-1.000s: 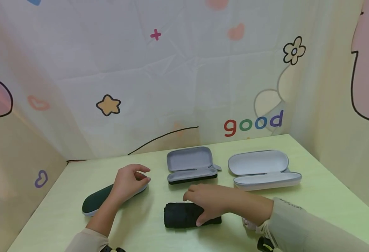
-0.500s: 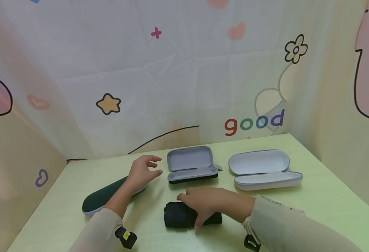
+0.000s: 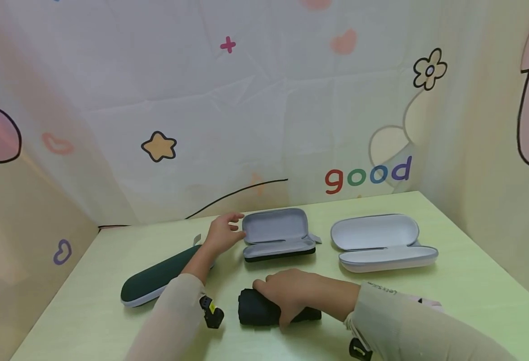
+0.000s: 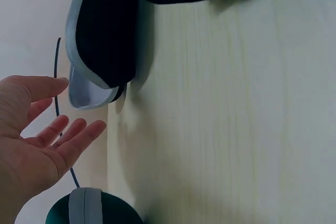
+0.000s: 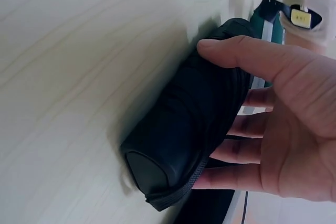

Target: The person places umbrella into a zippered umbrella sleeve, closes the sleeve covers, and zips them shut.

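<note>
My right hand [image 3: 293,293] spans a compact black folded umbrella [image 3: 254,308] lying on the table. The right wrist view shows the thumb on one side of the umbrella [image 5: 176,114] and the fingers along the other, with a strap at its end. My left hand [image 3: 222,234] is by the left edge of an open black glasses case [image 3: 275,225] with grey lining. Its fingers are loosely bent and hold nothing; whether they touch the case is unclear. In the left wrist view the hand [image 4: 42,140] is beside the case [image 4: 105,35].
A green glasses case [image 3: 156,277], closed, lies at the left under my left forearm. At the right stands an open white glasses case [image 3: 374,233]. A pale pink item [image 3: 431,304] is mostly hidden behind my right sleeve. Printed curtains [image 3: 201,110] surround the table [image 3: 79,311].
My left hand has moved right and away from me, from above the green case to the open black case. My right hand has shifted slightly left on the umbrella, which lies in place.
</note>
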The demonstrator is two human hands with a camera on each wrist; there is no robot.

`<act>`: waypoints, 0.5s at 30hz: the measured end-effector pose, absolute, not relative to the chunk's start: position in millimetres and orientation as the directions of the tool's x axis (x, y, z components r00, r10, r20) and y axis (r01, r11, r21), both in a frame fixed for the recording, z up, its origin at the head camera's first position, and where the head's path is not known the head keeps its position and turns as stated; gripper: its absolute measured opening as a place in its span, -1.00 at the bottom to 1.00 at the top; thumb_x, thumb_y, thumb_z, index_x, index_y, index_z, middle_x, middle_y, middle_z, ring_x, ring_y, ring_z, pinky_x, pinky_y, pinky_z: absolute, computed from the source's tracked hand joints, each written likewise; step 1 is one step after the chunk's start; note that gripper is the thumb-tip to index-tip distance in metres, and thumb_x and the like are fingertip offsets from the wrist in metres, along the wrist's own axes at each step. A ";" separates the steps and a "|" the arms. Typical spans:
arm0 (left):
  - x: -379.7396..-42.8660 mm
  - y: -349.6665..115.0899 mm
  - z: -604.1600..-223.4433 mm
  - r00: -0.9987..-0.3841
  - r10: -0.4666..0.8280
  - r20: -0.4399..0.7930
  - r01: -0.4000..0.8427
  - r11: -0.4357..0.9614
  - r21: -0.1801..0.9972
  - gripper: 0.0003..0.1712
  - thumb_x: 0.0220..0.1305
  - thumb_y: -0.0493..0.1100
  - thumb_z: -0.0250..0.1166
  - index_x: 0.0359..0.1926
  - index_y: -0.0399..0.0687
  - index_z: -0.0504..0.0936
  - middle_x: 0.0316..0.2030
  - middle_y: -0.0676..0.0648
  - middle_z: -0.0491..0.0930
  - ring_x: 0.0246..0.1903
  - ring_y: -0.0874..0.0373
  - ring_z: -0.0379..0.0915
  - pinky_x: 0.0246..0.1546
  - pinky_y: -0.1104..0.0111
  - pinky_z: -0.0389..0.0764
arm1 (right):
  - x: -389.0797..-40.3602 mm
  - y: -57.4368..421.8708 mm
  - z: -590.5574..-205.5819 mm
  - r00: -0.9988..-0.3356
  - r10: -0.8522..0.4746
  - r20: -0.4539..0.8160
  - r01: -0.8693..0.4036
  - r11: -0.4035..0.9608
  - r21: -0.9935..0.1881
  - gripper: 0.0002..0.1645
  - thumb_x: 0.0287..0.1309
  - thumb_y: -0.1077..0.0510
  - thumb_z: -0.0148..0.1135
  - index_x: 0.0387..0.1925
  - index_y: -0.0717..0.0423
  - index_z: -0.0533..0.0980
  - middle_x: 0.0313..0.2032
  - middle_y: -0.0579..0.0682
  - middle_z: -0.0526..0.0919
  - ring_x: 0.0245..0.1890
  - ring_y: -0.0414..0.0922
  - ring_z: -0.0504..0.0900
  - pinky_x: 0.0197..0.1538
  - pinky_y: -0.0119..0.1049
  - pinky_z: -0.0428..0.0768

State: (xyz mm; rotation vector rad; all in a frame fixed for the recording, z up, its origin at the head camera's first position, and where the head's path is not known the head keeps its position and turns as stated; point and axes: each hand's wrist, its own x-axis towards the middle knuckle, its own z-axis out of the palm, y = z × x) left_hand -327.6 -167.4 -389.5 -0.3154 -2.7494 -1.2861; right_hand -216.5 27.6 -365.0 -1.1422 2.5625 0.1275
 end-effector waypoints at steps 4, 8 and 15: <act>-336.0 -161.0 -394.5 -0.982 0.130 0.138 0.189 0.633 0.751 -0.39 0.18 -0.33 0.33 0.28 -0.24 0.45 0.15 -0.34 0.46 0.06 -0.20 0.51 -0.10 0.11 0.61 | -215.5 29.6 -364.5 -0.622 -0.715 -0.321 -0.743 0.668 -0.048 -0.18 -0.26 -0.03 0.62 0.04 -0.11 0.33 -0.31 -0.17 0.50 -0.38 -0.24 0.50 -0.28 -0.30 0.53; -342.4 -155.0 -398.8 -0.992 0.100 0.081 0.126 0.604 0.787 -0.35 0.24 -0.34 0.28 0.35 -0.23 0.35 0.22 -0.37 0.38 0.05 -0.20 0.51 -0.20 0.18 0.64 | -215.8 33.2 -365.1 -0.621 -0.717 -0.315 -0.747 0.664 -0.039 -0.18 -0.25 -0.03 0.60 0.06 -0.12 0.33 -0.31 -0.18 0.51 -0.39 -0.24 0.49 -0.29 -0.31 0.53; -355.4 -152.5 -407.5 -0.998 0.053 0.018 0.045 0.552 0.833 -0.30 0.25 -0.42 0.21 0.41 -0.24 0.26 0.19 -0.40 0.42 -0.06 -0.14 0.58 -0.26 0.29 0.64 | -216.1 39.9 -363.5 -0.606 -0.731 -0.315 -0.757 0.651 -0.053 -0.18 -0.24 -0.02 0.59 0.06 -0.11 0.32 -0.31 -0.18 0.50 -0.40 -0.23 0.49 -0.28 -0.30 0.52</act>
